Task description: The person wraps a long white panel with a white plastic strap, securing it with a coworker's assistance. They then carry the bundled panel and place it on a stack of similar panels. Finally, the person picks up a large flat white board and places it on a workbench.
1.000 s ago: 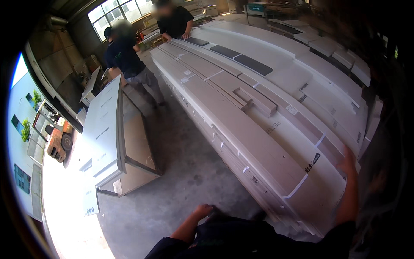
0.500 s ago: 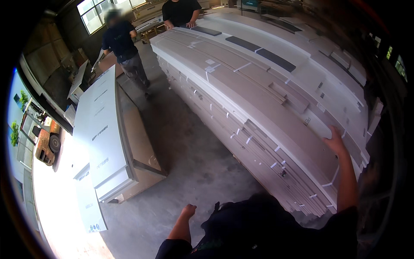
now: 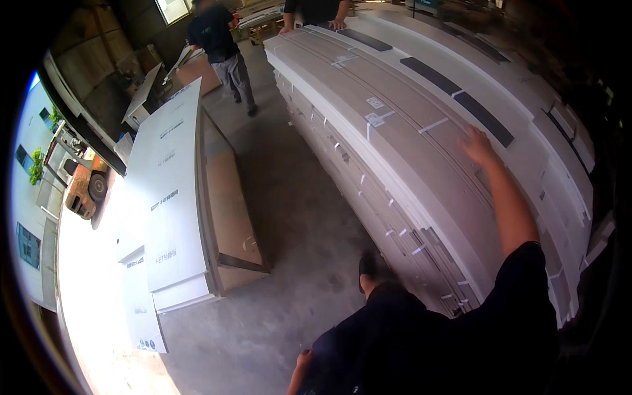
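Note:
My right hand (image 3: 479, 146), fingers spread, is over the top of a long stack of strapped panels (image 3: 421, 191) on my right. It looks to rest on the upper boards, near a white strap, and grips nothing that shows. Grey-beige boards lie uppermost at the stack's left side, with white panels farther right. Two dark strips (image 3: 484, 117) lie a little beyond my fingers. Low beside my body hangs my left hand (image 3: 304, 359); my dark shirt partly covers it, and its fingers cannot be made out.
Left of the concrete aisle (image 3: 289, 230), white printed panels (image 3: 171, 197) lie on a low frame. One person (image 3: 227, 52) stands in the aisle ahead; another person's hands (image 3: 337, 24) are at the stack's far end. An orange vehicle (image 3: 85, 187) is outside the doorway.
I have moved forward along the stack, and my right hand is now farther up its top. My left hand has dropped lower, closer to my body. My foot now shows beside the stack.

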